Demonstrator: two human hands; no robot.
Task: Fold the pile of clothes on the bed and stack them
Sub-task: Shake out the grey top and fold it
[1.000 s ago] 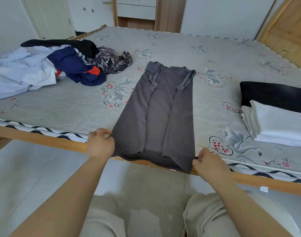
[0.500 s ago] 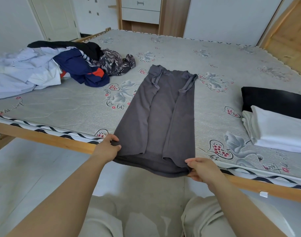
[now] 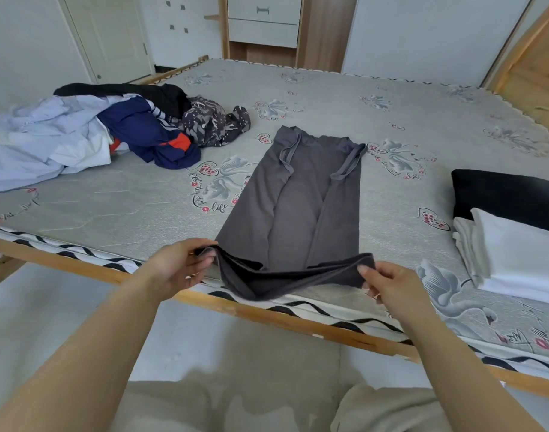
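Both hands are pinched on the near hem of the soft grey garment (image 3: 301, 207): left hand (image 3: 173, 269) at one corner, right hand (image 3: 388, 285) at the other. It is spread long and narrow on the quilted mattress (image 3: 142, 198), the hem lifted and sagging.

- The scene is lit evenly by soft, bright daylight; its source cannot be identified.
- Only faint shadows are cast beneath the left hand (image 3: 176, 266) and right hand (image 3: 388, 285).
- Slight softness is seen on the fabric between the hands.
- Wide-angle distortion is evident: the bed frame (image 3: 298, 319) below the hands is bowed.
- No glare is recorded.
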